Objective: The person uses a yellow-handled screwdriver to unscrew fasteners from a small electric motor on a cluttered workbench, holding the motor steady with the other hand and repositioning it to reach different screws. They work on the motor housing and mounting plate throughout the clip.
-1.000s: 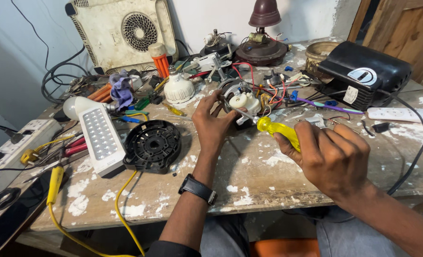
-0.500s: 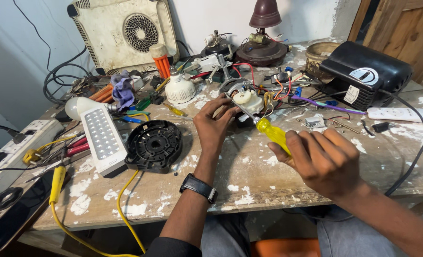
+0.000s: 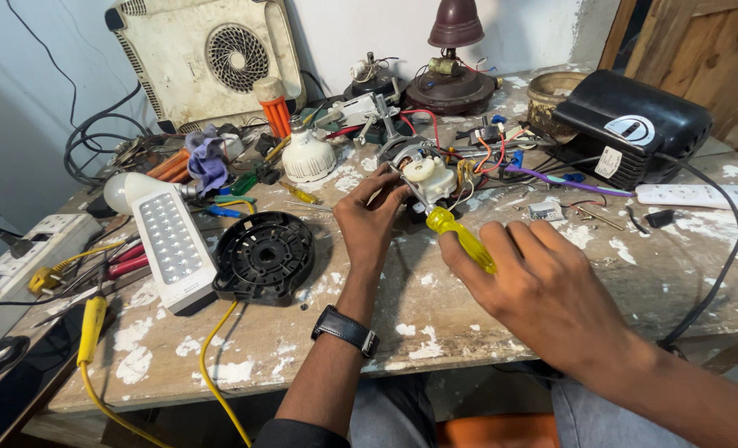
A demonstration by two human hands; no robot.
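Observation:
My left hand point(image 3: 369, 220), with a black watch on its wrist, grips the side of a small electric motor point(image 3: 423, 176) that has a white plastic top and loose coloured wires. My right hand point(image 3: 543, 286) holds a screwdriver with a yellow handle point(image 3: 460, 236); its metal shaft reaches up and left to the motor's top. The motor rests on the paint-spattered wooden table point(image 3: 435, 315), just beyond both hands.
A round black plastic cover point(image 3: 263, 257) and a white LED lamp point(image 3: 170, 241) lie left of my left hand. A white bulb point(image 3: 309, 158), a cream fan heater point(image 3: 211, 58), a black appliance point(image 3: 635, 124), a white remote point(image 3: 701, 196), a power strip point(image 3: 29, 249) and tangled wires crowd the table.
My right hand has moved left and forward, bringing the screwdriver tip up to the motor. My left hand stays on the motor. The camera has moved closer.

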